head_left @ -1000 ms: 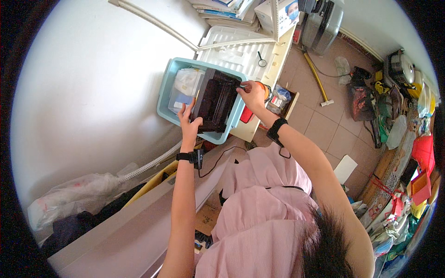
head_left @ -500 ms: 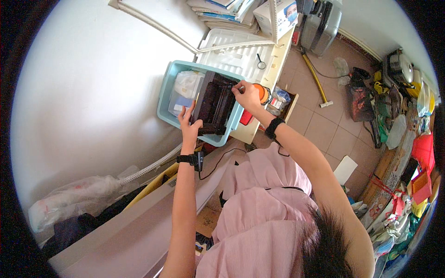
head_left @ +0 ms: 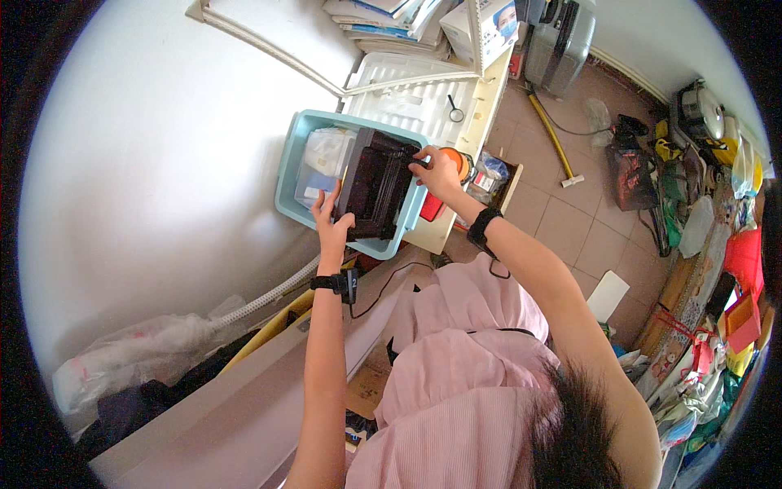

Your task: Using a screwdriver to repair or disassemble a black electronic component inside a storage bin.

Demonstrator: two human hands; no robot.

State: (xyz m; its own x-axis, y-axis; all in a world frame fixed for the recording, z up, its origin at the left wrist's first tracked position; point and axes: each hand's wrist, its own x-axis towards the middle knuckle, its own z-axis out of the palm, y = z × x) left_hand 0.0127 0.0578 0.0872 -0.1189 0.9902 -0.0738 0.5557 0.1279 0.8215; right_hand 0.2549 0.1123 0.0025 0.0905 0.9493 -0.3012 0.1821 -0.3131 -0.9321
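Note:
A black plastic box (head_left: pixel 376 186) with ridged inner walls sits tilted in a light blue tub (head_left: pixel 287 173). My left hand (head_left: pixel 332 226) grips the box's near left side, thumb and fingers apart along its edge. At the far right rim, my right hand (head_left: pixel 440 174) pinches a small dark piece between thumb and fingers; whether it belongs to the box cannot be told. Left of the box in the tub lie a white bundle (head_left: pixel 332 148) and a clear, blue-and-white package (head_left: pixel 312 186). An orange-topped round container (head_left: pixel 453 161) stands just beyond my right hand.
A white ribbed lid (head_left: pixel 391 91) bearing a small magnifying glass (head_left: pixel 456 115) lies behind the tub. Stacked papers (head_left: pixel 391 28) and a mask box (head_left: pixel 481 33) stand farther back. An open drawer (head_left: pixel 509 191) juts out at right; a yellow-handled tool (head_left: pixel 554 143) lies on the tiled floor.
My right fingers have shifted slightly down along the box's rim, and a dark piece now shows between them. My left hand keeps its place on the box.

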